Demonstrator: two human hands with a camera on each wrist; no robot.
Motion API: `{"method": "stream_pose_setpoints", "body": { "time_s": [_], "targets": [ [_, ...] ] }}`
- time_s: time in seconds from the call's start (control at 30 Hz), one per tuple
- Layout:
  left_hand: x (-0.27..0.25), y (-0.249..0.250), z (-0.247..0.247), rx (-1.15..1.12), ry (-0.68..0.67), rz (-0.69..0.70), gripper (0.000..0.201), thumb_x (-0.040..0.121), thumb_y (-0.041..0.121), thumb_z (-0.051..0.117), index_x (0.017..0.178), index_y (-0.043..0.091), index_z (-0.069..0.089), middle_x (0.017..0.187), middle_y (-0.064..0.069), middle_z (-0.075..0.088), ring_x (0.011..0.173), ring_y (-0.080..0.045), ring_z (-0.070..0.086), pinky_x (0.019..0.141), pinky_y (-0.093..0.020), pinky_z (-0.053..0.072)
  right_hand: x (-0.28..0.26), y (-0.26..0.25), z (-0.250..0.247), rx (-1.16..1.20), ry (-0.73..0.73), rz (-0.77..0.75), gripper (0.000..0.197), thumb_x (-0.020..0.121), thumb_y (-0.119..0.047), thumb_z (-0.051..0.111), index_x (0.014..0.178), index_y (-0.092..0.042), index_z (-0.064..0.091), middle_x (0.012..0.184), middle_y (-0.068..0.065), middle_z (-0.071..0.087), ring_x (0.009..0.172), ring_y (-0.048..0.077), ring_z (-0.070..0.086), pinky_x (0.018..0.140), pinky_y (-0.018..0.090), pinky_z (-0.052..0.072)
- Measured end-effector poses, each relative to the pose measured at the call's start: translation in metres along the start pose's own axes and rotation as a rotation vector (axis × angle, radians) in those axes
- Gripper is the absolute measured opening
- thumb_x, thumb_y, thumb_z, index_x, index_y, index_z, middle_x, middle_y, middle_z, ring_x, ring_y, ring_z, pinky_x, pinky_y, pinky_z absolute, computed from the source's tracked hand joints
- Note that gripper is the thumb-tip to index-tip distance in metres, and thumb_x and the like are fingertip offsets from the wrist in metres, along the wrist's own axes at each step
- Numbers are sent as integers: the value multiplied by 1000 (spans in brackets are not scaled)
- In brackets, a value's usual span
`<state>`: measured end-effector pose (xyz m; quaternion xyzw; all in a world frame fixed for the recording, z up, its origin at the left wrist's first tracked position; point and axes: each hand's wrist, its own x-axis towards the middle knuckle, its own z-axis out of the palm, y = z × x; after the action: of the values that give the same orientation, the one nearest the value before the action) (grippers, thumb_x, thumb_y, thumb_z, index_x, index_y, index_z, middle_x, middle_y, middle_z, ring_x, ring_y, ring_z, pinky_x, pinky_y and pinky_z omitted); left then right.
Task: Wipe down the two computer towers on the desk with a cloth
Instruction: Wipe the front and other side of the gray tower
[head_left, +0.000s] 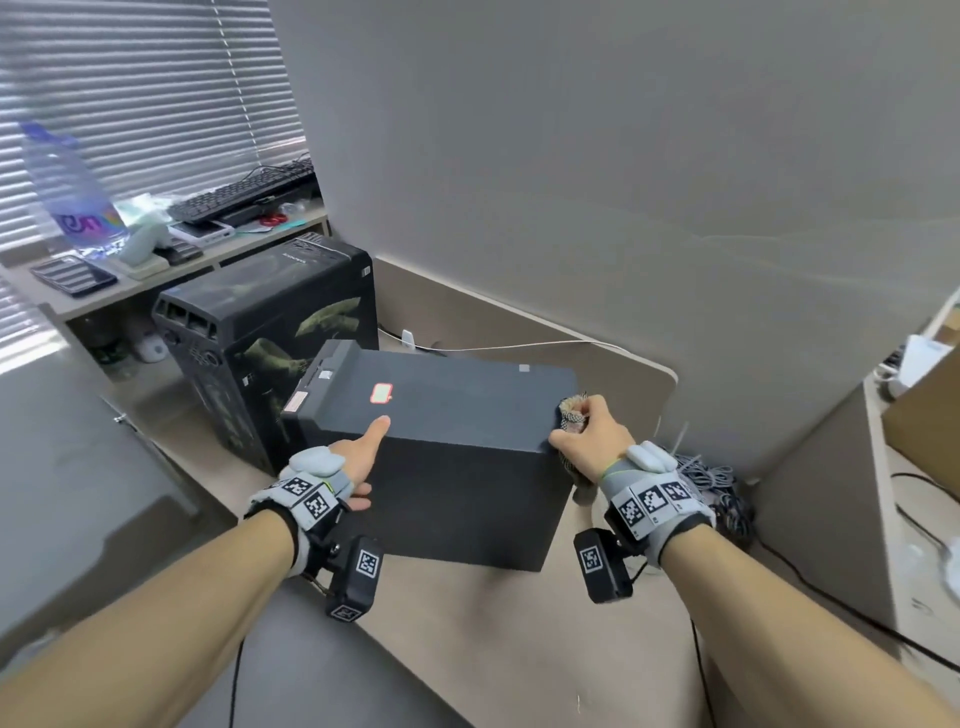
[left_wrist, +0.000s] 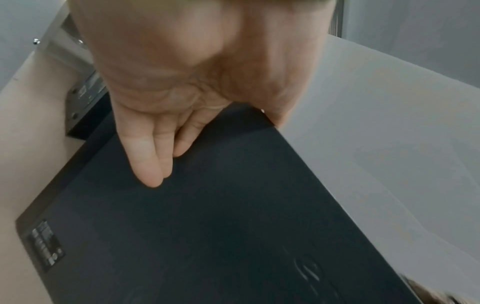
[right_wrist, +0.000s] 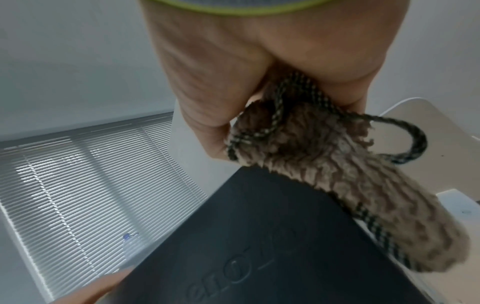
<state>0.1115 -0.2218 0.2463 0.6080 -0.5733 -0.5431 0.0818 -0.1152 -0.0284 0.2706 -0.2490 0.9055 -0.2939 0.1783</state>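
Observation:
A matte dark grey tower (head_left: 457, 415) stands on the desk (head_left: 519, 623) in front of me, with a red-edged sticker on its top. My left hand (head_left: 363, 460) holds its near left corner, thumb flat on top. Its straight fingers (left_wrist: 150, 160) lie on the tower's side panel (left_wrist: 221, 226). My right hand (head_left: 592, 434) grips a bunched brown cloth (head_left: 571, 410) with checked trim at the tower's top right edge. The cloth (right_wrist: 350, 195) hangs over the edge of the tower (right_wrist: 259, 246). A second, glossy black tower (head_left: 270, 332) stands behind, to the left.
A grey partition (head_left: 623, 182) rises behind the desk, with a white cable (head_left: 519, 345) along its foot. Tangled cables (head_left: 717, 483) lie to the right of my right wrist. A shelf (head_left: 156, 275) at back left holds a keyboard (head_left: 244, 195) and a water bottle (head_left: 72, 192).

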Motion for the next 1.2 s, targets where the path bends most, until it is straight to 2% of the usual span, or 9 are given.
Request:
{"method": "stream_pose_setpoints", "body": {
  "time_s": [0.1, 0.23, 0.37, 0.47, 0.53, 0.63, 0.83, 0.97, 1.2],
  "targets": [
    [5, -1, -9, -63, -36, 6, 79, 88, 66, 48, 143, 10, 38, 142, -15, 46, 115, -29, 58, 86, -46, 57, -21, 2, -1, -43, -56, -31, 31, 76, -36, 63, 97, -28, 41, 76, -6, 52, 79, 26, 54, 71, 29, 37],
    [1, -2, -10, -114, -52, -27, 77, 90, 68, 42, 147, 16, 33, 148, -10, 41, 119, -31, 56, 86, -52, 55, -25, 3, -7, 30, -3, -47, 19, 79, -20, 62, 90, -20, 47, 88, 0, 57, 88, 28, 54, 72, 27, 35],
    [-17, -5, 11, -109, -107, -24, 82, 89, 71, 37, 149, 17, 29, 151, -9, 36, 118, -35, 56, 83, -53, 56, -7, 2, -17, 110, 77, -9, 46, 81, -17, 59, 127, -22, 50, 118, 8, 62, 110, 31, 57, 91, 29, 42],
    [-33, -7, 42, -89, -148, -5, 84, 85, 68, 50, 143, 9, 35, 135, -11, 46, 114, -33, 56, 77, -51, 59, 7, 2, -18, 103, 27, -16, 55, 81, -14, 57, 135, -22, 48, 130, 7, 58, 118, 29, 54, 98, 29, 40],
    [-42, -5, 60, -102, -139, -14, 76, 81, 69, 56, 127, 10, 44, 113, -5, 51, 110, -31, 55, 70, -49, 60, 13, 1, -17, 54, -20, -31, 58, 80, -13, 57, 136, -23, 48, 133, 7, 57, 120, 29, 53, 100, 29, 39],
    [-46, 1, 72, -110, -114, -21, 65, 80, 71, 55, 102, 10, 46, 92, -3, 48, 102, -30, 56, 67, -47, 61, 23, 2, -14, 66, -55, -51, 55, 80, -11, 56, 133, -24, 51, 129, 7, 59, 117, 29, 54, 98, 29, 40],
    [-32, -8, 78, -164, -63, 0, 78, 73, 60, 71, 125, 8, 46, 117, -6, 51, 89, -21, 57, 63, -43, 61, 28, 9, -13, 175, -68, -65, 39, 82, -11, 52, 119, -24, 58, 115, 8, 62, 96, 28, 57, 90, 33, 47],
    [-24, -11, 69, -245, -84, 3, 88, 71, 52, 77, 139, 14, 37, 136, -4, 40, 115, -28, 51, 60, -44, 60, 21, 15, -18, 157, -53, -63, 29, 80, -7, 51, 99, -26, 60, 104, 7, 63, 88, 27, 56, 82, 30, 46],
    [-3, -2, 48, -251, -193, 94, 56, 83, 37, 74, 129, 16, 50, 133, -6, 49, 115, -33, 52, 60, -41, 59, -6, 31, -15, 95, -12, -93, 18, 82, -9, 53, 88, -22, 63, 88, 8, 61, 85, 29, 54, 70, 27, 36]
  ]
}}
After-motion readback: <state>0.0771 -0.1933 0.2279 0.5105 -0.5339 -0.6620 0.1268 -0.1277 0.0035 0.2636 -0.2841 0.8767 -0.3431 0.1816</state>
